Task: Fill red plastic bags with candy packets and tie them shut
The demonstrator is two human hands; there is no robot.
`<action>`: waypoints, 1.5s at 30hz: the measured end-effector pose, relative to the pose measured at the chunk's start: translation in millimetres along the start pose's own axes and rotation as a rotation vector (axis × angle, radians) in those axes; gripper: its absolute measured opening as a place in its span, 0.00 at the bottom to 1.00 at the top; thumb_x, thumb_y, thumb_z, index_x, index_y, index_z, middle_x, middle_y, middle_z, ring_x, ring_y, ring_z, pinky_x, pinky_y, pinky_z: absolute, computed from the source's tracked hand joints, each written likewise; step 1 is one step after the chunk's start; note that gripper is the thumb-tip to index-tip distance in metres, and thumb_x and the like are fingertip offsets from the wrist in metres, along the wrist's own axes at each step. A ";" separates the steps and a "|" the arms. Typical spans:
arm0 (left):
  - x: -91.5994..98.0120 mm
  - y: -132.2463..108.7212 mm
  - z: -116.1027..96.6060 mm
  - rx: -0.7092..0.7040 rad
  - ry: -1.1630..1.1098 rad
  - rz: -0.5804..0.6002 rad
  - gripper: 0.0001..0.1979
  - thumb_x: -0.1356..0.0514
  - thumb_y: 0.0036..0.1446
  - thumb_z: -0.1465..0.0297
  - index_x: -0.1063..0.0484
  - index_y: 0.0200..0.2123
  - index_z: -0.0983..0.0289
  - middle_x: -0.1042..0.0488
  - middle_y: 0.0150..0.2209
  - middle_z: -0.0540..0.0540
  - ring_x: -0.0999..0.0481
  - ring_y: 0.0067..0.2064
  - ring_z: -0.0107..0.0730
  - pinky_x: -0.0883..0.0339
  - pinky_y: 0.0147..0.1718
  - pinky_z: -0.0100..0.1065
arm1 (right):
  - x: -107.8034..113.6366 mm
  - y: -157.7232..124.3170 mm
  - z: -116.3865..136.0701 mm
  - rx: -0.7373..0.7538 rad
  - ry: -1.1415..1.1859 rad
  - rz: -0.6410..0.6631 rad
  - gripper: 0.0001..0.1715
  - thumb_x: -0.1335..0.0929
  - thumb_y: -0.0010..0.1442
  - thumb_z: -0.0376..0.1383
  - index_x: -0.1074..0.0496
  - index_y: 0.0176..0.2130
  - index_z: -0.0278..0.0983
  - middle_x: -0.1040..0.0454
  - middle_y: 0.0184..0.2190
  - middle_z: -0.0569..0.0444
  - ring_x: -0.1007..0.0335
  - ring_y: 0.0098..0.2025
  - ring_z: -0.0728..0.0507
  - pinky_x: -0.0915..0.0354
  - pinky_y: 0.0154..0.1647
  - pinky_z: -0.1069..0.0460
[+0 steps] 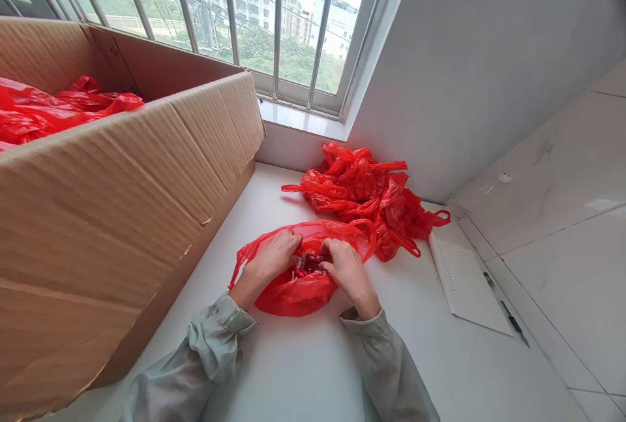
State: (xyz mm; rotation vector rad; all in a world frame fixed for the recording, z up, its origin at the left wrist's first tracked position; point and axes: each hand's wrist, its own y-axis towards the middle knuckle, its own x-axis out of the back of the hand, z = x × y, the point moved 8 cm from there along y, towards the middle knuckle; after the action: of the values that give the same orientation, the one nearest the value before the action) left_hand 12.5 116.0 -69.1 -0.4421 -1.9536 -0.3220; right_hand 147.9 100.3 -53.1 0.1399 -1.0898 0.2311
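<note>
A thin red plastic bag (300, 298) lies open on the white table (288, 370), its mouth facing up. Inside are several small dark-red packets (310, 264) with white print, their exact kind too small to tell. My left hand (276, 254) reaches into the bag from the left, its fingers curled by the packets; the fingertips are partly hidden. From the right, my right hand (345, 269) reaches in too, thumb and fingers bent around the edge of a packet.
A heap of crumpled red plastic bags (364, 190) lies behind, against the wall. A large cardboard box (147, 213) with more red bags (63, 109) stands at the left. On the right are a white notepad (469, 278) and a black pen (513, 322). A barred window is ahead.
</note>
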 end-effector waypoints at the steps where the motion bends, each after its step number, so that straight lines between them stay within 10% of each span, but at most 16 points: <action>1: 0.9 0.0 0.2 0.006 0.001 0.000 0.08 0.44 0.49 0.81 0.36 0.29 0.62 0.31 0.32 0.54 0.33 0.36 0.39 0.41 0.35 0.36 | -0.9 0.4 -1.8 -0.004 0.027 0.009 0.08 0.32 0.55 0.26 0.29 0.36 0.37 0.23 0.35 0.52 0.28 0.40 0.43 0.39 0.39 0.52; 19: 10.6 -1.5 -0.7 0.021 0.006 0.001 0.05 0.46 0.55 0.77 0.37 0.31 0.61 0.33 0.33 0.53 0.33 0.36 0.35 0.41 0.36 0.35 | 36.7 -0.3 -14.7 -0.102 0.162 -0.257 0.04 0.31 0.55 0.33 0.24 0.29 0.39 0.22 0.31 0.54 0.29 0.33 0.45 0.39 0.34 0.52; 34: 13.2 4.5 -9.8 -0.052 -0.101 0.045 0.10 0.44 0.54 0.74 0.43 0.24 0.61 0.35 0.26 0.49 0.39 0.28 0.32 0.48 0.28 0.34 | 19.0 2.4 -13.2 -0.113 -0.082 -0.197 0.07 0.33 0.58 0.31 0.25 0.38 0.38 0.22 0.38 0.48 0.27 0.40 0.40 0.39 0.37 0.50; 45: 25.6 3.7 -22.9 -0.083 -0.371 0.104 0.08 0.46 0.58 0.68 0.34 0.27 0.62 0.32 0.26 0.49 0.36 0.28 0.31 0.46 0.27 0.33 | 14.2 3.7 3.0 0.062 0.363 -0.074 0.12 0.32 0.58 0.33 0.23 0.43 0.40 0.20 0.42 0.52 0.26 0.44 0.44 0.35 0.47 0.51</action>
State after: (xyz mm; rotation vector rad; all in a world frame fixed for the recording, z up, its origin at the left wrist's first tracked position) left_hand 23.3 114.0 -36.4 -0.6950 -2.2719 -0.2687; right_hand 150.6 104.9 -39.1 0.1852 -0.7156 0.2141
